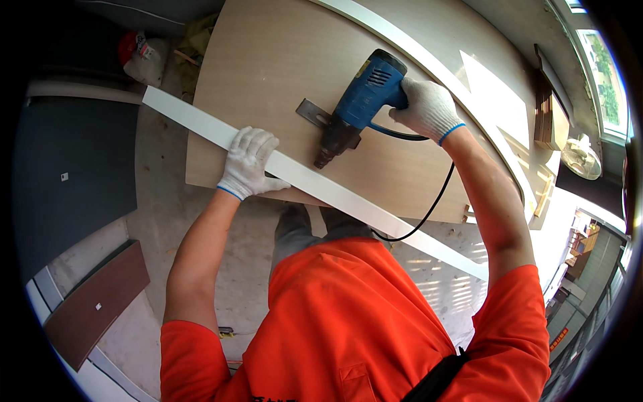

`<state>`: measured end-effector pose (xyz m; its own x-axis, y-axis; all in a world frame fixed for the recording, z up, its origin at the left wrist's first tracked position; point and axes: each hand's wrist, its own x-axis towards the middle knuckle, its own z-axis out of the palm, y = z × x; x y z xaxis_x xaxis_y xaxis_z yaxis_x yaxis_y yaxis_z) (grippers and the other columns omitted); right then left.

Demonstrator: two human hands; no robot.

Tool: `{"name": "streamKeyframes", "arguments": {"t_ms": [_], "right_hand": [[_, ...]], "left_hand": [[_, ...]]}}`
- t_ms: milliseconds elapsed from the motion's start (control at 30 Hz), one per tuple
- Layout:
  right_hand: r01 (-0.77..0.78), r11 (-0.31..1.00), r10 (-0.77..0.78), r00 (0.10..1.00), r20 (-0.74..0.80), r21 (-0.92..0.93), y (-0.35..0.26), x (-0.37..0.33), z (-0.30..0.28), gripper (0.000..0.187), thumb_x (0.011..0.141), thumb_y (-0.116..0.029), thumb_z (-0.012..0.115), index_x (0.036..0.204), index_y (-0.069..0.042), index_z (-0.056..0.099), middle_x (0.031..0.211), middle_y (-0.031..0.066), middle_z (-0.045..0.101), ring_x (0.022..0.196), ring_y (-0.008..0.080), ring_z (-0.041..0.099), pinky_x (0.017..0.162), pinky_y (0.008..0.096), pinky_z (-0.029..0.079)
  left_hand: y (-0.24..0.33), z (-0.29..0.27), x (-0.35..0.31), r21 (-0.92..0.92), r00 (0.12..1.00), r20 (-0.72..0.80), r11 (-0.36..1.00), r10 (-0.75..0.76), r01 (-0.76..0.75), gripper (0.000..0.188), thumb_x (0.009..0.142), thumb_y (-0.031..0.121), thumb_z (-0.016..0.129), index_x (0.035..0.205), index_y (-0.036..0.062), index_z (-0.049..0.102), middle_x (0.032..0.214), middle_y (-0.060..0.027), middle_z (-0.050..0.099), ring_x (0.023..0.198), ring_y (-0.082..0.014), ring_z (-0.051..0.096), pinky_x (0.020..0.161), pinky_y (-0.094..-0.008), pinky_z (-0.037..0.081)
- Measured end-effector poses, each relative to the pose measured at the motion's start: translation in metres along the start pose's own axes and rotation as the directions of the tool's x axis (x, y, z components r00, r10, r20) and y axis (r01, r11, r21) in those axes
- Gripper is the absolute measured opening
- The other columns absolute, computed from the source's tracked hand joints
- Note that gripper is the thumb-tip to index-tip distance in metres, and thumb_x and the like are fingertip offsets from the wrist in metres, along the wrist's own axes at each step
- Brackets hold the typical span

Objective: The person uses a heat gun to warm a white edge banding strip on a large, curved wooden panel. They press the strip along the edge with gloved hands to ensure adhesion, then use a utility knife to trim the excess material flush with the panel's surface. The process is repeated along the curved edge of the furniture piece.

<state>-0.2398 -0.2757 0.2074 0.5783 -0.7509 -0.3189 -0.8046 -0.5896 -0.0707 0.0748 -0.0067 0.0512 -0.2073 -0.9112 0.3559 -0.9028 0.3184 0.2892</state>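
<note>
My right hand [429, 108], in a white knit glove with a blue cuff, is wrapped round the handle of a blue heat gun [365, 90]. The gun's dark nozzle points down and left toward a long, narrow white strip [335, 192], close to its far edge. Beside the nozzle is a flat grey metal piece [312, 112]; I cannot tell whether it is fixed to the gun. My left hand [249, 161], gloved alike, grips the strip left of the nozzle, thumb at the near edge and fingers over the top. The strip slants from upper left to lower right.
Under the strip lies a large light-wood panel [261, 74]. A second, curved white strip [402, 40] runs along its far right side. The gun's black cord [439, 197] loops down past the strip. A white fan [581, 157] stands right; dark panels [74, 174] stand left.
</note>
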Motion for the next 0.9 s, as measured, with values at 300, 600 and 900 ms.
{"name": "streamKeyframes", "arguments": {"t_ms": [300,600,900], "right_hand": [[-0.039,0.994,0.041,0.999,-0.021,0.106,-0.036,0.025,0.001,0.032,0.083,-0.033,0.076,0.100,-0.006,0.076,0.096,0.0218,0.078,0.094,0.0423,0.075,0.084,0.0502,0.061],[-0.001,1.000,0.001,1.000,0.013,0.001,-0.019,0.009,-0.009,0.031,0.080,-0.030,0.075,0.097,-0.004,0.076,0.094,0.0229,0.077,0.091,0.0426,0.076,0.083,0.0497,0.061],[0.024,0.999,-0.022,0.999,-0.043,0.040,-0.025,0.009,-0.004,0.028,0.082,-0.029,0.074,0.096,-0.005,0.075,0.092,0.0217,0.077,0.090,0.0432,0.075,0.082,0.0506,0.061]], "left_hand": [[0.002,-0.004,0.003,0.002,1.000,0.004,1.000,-0.011,0.011,0.098,0.066,0.079,0.082,0.131,0.0076,0.067,0.135,-0.0136,0.063,0.132,-0.0364,0.060,0.122,-0.0598,0.042],[-0.001,-0.004,0.001,-0.006,1.000,0.018,1.000,-0.015,0.015,0.097,0.066,0.077,0.083,0.132,0.0083,0.065,0.135,-0.0132,0.063,0.132,-0.0366,0.059,0.122,-0.0601,0.041],[-0.002,-0.007,0.002,-0.016,1.000,0.020,1.000,0.017,-0.017,0.105,0.072,0.085,0.074,0.139,0.0051,0.062,0.140,-0.0166,0.063,0.134,-0.0397,0.058,0.123,-0.0611,0.039]]}}
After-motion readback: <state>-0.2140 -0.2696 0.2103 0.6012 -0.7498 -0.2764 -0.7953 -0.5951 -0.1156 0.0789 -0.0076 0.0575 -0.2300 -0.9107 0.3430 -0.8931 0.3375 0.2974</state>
